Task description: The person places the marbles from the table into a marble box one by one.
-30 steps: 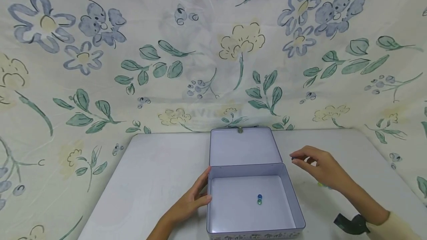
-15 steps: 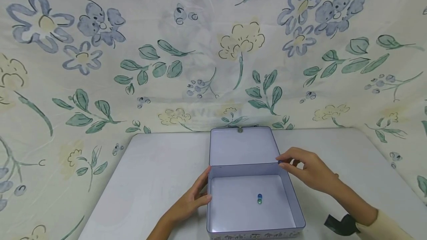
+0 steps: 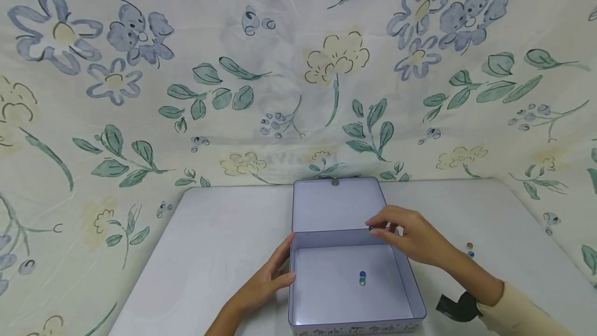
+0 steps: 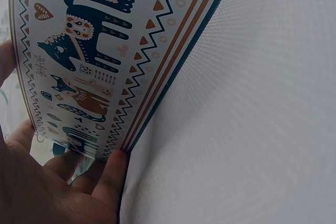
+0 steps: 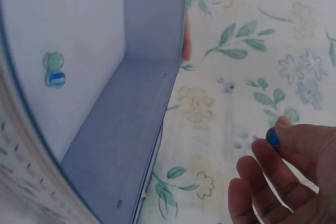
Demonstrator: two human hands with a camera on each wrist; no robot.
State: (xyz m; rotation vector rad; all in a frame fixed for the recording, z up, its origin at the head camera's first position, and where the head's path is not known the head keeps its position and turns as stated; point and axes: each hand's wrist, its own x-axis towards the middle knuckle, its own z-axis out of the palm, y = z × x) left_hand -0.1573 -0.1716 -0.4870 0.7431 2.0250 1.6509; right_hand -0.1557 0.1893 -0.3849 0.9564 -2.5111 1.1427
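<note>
A pale lavender tin box stands with its lid laid back behind it. Inside lie two glass marbles side by side, one blue and one green. My left hand rests against the box's left side, thumb tip at the rim. In the left wrist view its fingertips touch the wall printed with animals. Between thumb and index finger, my right hand pinches a dark blue marble, over the back right part of the box near the hinge line.
On the white table, a brown marble and a blue marble lie right of the box, near the right forearm. A black strap hangs at the right wrist. Flowered cloth covers the wall behind.
The right hand has carried the dark blue marble leftward, from beside the box to over its back right part. Two marbles on the table now show beyond the forearm. The left hand stays put.
</note>
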